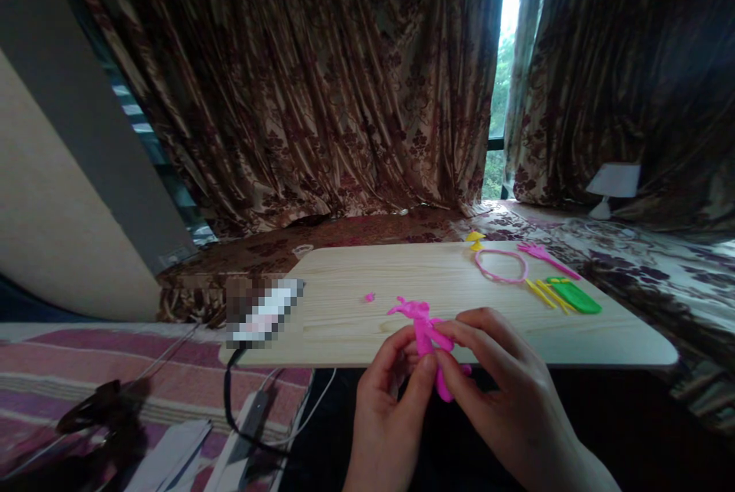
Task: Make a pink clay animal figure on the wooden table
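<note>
Both my hands hold one bright pink modelling-clay figure just above the near edge of the table. My left hand grips it from the left, with the thumb pressed on its lower part. My right hand pinches a side piece of it between thumb and fingers. Thin branching bits stick out at the figure's top, and its lower end hangs below my thumbs. Part of it is hidden behind my fingers. A small pink lump of clay lies on the table, beyond my left hand.
On the wooden table lie a pink twisted ring, a yellow piece, a pink hand-shaped piece, yellow sticks and a green clay piece. A blurred-out device with a black cable rests at left. A lamp stands far right.
</note>
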`<state>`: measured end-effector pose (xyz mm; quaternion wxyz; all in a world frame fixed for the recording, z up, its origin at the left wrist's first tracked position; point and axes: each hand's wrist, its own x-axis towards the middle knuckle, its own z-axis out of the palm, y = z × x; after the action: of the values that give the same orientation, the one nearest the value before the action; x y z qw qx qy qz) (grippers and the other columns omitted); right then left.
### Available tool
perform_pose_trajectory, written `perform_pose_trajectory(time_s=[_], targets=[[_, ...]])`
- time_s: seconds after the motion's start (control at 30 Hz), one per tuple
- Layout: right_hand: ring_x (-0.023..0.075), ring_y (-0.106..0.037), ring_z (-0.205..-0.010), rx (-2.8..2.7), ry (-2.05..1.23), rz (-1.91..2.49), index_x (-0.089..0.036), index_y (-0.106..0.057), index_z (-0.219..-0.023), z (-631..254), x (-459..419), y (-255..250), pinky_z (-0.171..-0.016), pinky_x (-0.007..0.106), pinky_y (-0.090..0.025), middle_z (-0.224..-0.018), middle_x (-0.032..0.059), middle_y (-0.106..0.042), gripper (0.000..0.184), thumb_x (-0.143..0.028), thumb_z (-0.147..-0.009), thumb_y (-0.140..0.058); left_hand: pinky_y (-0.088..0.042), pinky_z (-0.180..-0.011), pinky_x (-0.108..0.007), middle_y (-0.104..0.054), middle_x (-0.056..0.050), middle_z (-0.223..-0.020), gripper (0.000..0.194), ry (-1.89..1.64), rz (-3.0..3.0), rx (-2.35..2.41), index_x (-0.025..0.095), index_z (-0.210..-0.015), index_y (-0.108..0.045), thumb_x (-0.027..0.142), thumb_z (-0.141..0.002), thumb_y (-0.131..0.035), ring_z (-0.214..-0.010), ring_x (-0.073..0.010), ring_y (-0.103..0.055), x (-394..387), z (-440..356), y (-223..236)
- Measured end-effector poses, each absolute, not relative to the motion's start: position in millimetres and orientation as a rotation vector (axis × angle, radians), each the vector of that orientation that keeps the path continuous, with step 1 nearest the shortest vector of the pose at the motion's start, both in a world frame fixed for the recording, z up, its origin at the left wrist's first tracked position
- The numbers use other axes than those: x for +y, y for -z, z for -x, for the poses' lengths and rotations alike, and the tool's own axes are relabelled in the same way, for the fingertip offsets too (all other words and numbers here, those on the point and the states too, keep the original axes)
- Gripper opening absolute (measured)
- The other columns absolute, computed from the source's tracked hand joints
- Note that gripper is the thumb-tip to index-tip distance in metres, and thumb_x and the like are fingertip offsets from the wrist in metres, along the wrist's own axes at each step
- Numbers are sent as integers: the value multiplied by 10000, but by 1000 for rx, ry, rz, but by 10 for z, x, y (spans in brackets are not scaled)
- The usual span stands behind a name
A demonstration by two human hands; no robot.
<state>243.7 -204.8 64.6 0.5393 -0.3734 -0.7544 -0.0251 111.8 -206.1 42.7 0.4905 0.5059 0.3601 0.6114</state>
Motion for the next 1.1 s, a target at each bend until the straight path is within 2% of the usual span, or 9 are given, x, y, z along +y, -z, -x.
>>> perform_pose_trajectory(time_s=[0.2,0.37,0.5,0.63,0.83,0.9,1.1], targets=[[197,-547,-835,-1830,59,877,-165,-610,-1021,-2461,-2062,-659,-723,356,-478,-903,73,-582,262,-38,-800,-548,-479,-812,-196,-708,-6,-949,234,-1481,-1261,964,219,-1020,-642,253,-789,-659,-909,-139,-628,-2047,-1098,-372],[204,-531,-861,-1868,86,905,-185,-611,-1020,-2479,-2048,-636,-744,366,-457,-929,63,-574,287,-39,-773,-605,-478,-811,-188,-708,6,-949,237,-1469,-1273,950,231,-1022,-639,250,-787,-663,-918,-134,-625,-2047,-1089,-379],[200,-517,-857,-1893,134,915,-197,-624,-984,-2498,-2042,-653,-753,366,-439,-932,55,-569,213,-118,-788,-654,-483,-806,-189,-710,9,-961,261,-1473,-1259,963,236,-1023,-643,247,-765,-687,-902,-132,-630,-2046,-1066,-342],[194,-510,-836,-1873,224,905,-199,-647,-923,-2511,-2055,-701,-752,370,-420,-900,50,-576,147,-122,-799,-645,-486,-808,-199,-712,12,-958,295,-1496,-1285,1022,244,-1030,-650,255,-741,-711,-882,-134,-635,-2043,-1061,-291],[203,-502,-832,-1854,233,932,-197,-657,-880,-2500,-2034,-699,-743,382,-412,-877,53,-574,125,-114,-788,-645,-432,-917,-236,-688,5,-1075,287,-1506,-1386,1061,267,-1027,-680,243,-743,-710,-999,-163,-610,-2042,-1043,-243],[205,-503,-841,-1860,207,936,-204,-653,-882,-2509,-2030,-690,-754,385,-414,-885,50,-572,121,-123,-792,-644,-445,-890,-239,-696,-5,-1051,283,-1476,-1340,1034,255,-1015,-691,242,-734,-717,-979,-169,-614,-2043,-1040,-278],[224,-495,-990,-1903,84,914,-219,-565,-1114,-2641,-2108,-738,-839,381,-431,-1046,63,-541,346,-184,-785,-669,-477,-727,-226,-723,-56,-822,194,-1332,-867,759,160,-947,-724,221,-775,-660,-768,-144,-631,-2059,-1070,-469]])
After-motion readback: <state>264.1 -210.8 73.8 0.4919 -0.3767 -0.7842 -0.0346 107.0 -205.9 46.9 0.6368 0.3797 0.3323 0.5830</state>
